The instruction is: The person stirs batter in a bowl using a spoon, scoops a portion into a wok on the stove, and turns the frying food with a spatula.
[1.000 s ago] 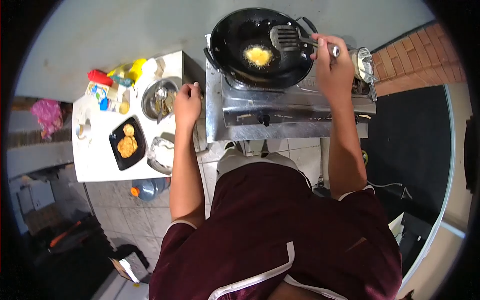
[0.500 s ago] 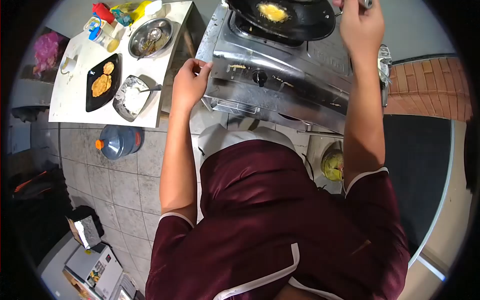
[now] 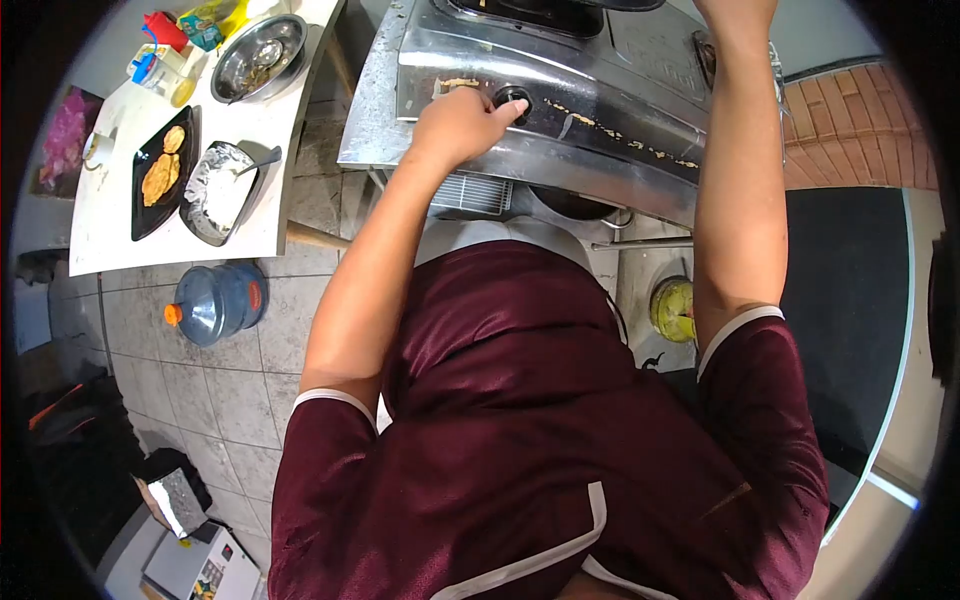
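Note:
My left hand (image 3: 462, 124) is at the front panel of the steel gas stove (image 3: 590, 150). Its thumb and fingers close around the round black knob (image 3: 514, 102). At the top edge of the view is my right hand (image 3: 738, 20), with its fingers cut off by the frame. A dark strip of the frying pan's rim (image 3: 630, 4) shows to the left of that hand. What lies in the pan is out of view. Below the pan, the black burner area (image 3: 530, 14) is partly visible.
On the white table (image 3: 100, 225) at left stand a black plate (image 3: 150, 215) with fried pieces, a bowl of white flour-like powder (image 3: 215, 195) with a spoon, and a steel bowl (image 3: 290, 40). A blue water jug (image 3: 215, 305) lies on the tiled floor.
My left hand has moved right from the stove's left edge onto the knob. The view has shifted, so the pan and most of my right hand have slid out past the top edge.

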The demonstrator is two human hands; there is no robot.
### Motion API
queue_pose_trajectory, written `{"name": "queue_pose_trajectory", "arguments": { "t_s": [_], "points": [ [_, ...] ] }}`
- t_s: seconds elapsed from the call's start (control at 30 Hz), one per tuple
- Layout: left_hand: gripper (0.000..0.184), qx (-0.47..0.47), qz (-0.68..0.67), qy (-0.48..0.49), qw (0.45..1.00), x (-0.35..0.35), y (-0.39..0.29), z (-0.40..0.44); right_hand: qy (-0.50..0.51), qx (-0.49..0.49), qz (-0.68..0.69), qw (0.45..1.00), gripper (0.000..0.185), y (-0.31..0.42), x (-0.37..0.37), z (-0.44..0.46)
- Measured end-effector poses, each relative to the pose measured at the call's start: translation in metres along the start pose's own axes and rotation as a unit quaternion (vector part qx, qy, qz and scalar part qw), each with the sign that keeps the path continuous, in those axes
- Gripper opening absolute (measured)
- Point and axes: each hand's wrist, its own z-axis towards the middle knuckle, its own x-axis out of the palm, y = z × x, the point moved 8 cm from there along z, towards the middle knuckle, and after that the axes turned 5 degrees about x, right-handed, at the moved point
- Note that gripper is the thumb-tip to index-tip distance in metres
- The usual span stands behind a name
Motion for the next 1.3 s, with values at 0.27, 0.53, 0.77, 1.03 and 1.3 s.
{"name": "queue_pose_trajectory", "arguments": {
  "t_s": [0.27,0.53,0.77,1.03,1.3],
  "points": [
    [0.047,0.076,0.043,-0.05,0.995,0.012,-0.017,-0.001,0.006,-0.039,-0.025,0.999,0.011,0.003,-0.004,0.001],
    [0.044,0.076,0.047,-0.028,0.996,0.017,-0.017,0.008,-0.002,-0.022,0.0,1.0,0.012,0.006,-0.003,0.006],
    [0.043,0.084,0.055,-0.028,0.995,0.015,-0.019,0.01,-0.006,-0.039,-0.026,0.999,0.012,0.011,-0.012,0.008],
    [0.04,0.084,0.047,-0.041,0.995,0.01,-0.022,0.006,-0.011,-0.053,-0.033,0.998,0.013,0.014,-0.017,0.004],
    [0.046,0.052,0.037,-0.014,0.998,0.004,-0.023,0.0,-0.007,-0.024,-0.025,0.999,0.013,-0.002,-0.019,0.014]
  ]
}}
